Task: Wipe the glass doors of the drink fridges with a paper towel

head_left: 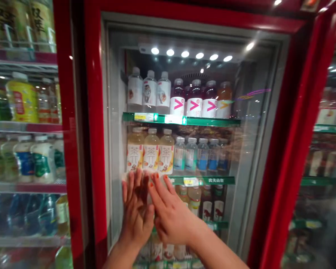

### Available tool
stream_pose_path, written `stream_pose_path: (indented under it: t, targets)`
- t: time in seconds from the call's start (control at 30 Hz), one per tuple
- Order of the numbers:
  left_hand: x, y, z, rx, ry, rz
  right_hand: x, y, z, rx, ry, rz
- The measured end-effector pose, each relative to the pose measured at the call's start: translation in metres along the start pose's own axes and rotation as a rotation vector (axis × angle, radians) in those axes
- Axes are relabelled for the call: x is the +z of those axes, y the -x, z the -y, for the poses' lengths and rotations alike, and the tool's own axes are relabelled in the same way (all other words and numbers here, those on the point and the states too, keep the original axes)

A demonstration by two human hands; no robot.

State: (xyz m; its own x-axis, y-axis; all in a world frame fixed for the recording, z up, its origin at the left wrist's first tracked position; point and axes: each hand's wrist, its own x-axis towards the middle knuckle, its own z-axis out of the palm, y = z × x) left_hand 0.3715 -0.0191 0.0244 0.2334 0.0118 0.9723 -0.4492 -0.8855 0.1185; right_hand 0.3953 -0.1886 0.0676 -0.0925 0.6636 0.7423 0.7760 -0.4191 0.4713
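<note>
The left hand (137,213) and right hand (170,215) lie open, fingers spread, on the glass door (249,160) at mid-frame, apparently pressed flat, though glare muddies the contact. That pane looks stiff, slick and breakable; the red frame (96,123) offers surer hold.

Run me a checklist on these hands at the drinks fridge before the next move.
1. Left hand flat on the glass door: ok, open with fingers up.
2. Right hand flat on the glass: ok, open with fingers angled up and left.
3. Hands clear of each other: not ok, the right hand's fingers overlap the left hand.
4. Hands empty: ok, neither holds anything.
5. Door fully shut: cannot tell, the latch side is not visible.
6. Tea bottles upright on their shelf: ok, standing behind the glass just above the fingertips.
</note>
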Motion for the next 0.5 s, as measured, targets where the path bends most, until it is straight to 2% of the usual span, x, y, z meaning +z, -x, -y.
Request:
stream_pose_path:
  t: [0.07, 0.13, 0.2, 0.23, 0.3, 0.4, 0.43, 0.47, 0.5]
  targets:
    - [0.001, -0.025, -0.001, -0.007, -0.192, -0.019, -0.027, 0.036, -0.022, 0.111, 0.038, -0.072]
    - [0.001, -0.055, -0.008, -0.051, -0.302, -0.073, -0.047, 0.082, -0.041, 0.296, 0.141, -0.211]
    - [0.007, -0.077, -0.023, -0.077, -0.345, -0.126, -0.055, 0.128, -0.056, 0.492, 0.233, -0.339]
    - [0.013, -0.079, -0.032, -0.069, -0.36, -0.133, -0.055, 0.149, -0.062, 0.565, 0.263, -0.373]
    - [0.031, -0.061, -0.05, 0.04, -0.399, -0.085, -0.048, 0.182, -0.069, 0.625, 0.324, -0.364]
    - [0.054, -0.001, -0.056, 0.42, -0.437, 0.09, -0.034, 0.206, -0.07, 0.556, 0.443, -0.297]
    - [0.054, 0.013, -0.05, 0.533, -0.444, 0.126, -0.031, 0.208, -0.07, 0.537, 0.474, -0.284]
    - [0.049, 0.018, -0.04, 0.589, -0.457, 0.143, -0.029, 0.209, -0.069, 0.528, 0.492, -0.279]
    - [0.039, 0.011, -0.028, 0.577, -0.471, 0.14, -0.028, 0.207, -0.069, 0.528, 0.5, -0.278]
